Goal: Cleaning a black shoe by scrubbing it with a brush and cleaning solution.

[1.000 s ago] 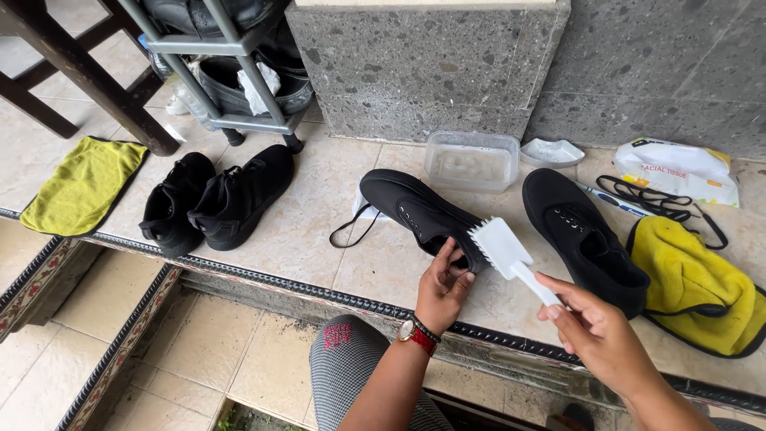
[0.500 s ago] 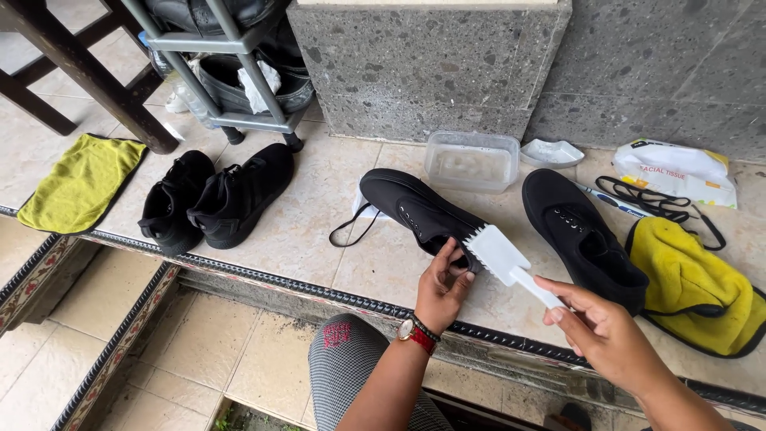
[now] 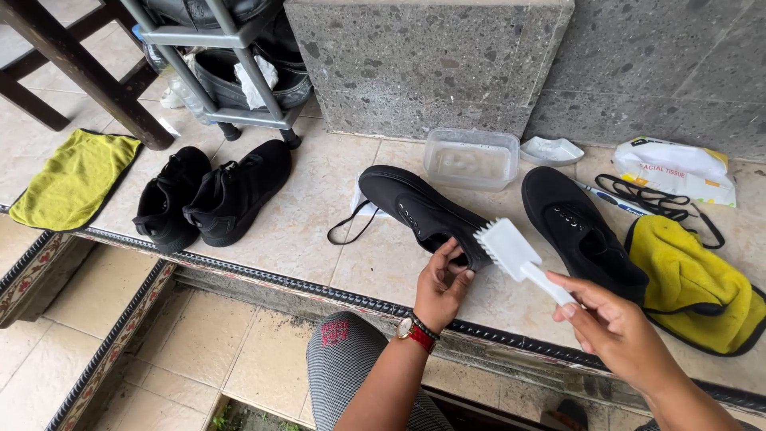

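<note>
Brush poised at the heel of a black canvas shoe

The right hand (image 3: 618, 335) pinches the handle of a white plastic scrubbing brush (image 3: 519, 257) between thumb and fingertips, its head raised just beside the heel opening of the black canvas lace-up shoe (image 3: 423, 215), while the left hand (image 3: 441, 286) closes thumb and fingers on that heel rim to steady it. The shoe lies on the beige tiled ledge (image 3: 319, 223), long axis running from near-right to far-left, toe pointing far-left, a loose lace trailing left of it. This looks like the scrubbing step; the next stroke would call for bristles pressed on the canvas and a firm heel hold. Beyond it stands a clear plastic tub of cloudy water (image 3: 471, 158); to the right, a second black shoe (image 3: 578, 231).
</note>
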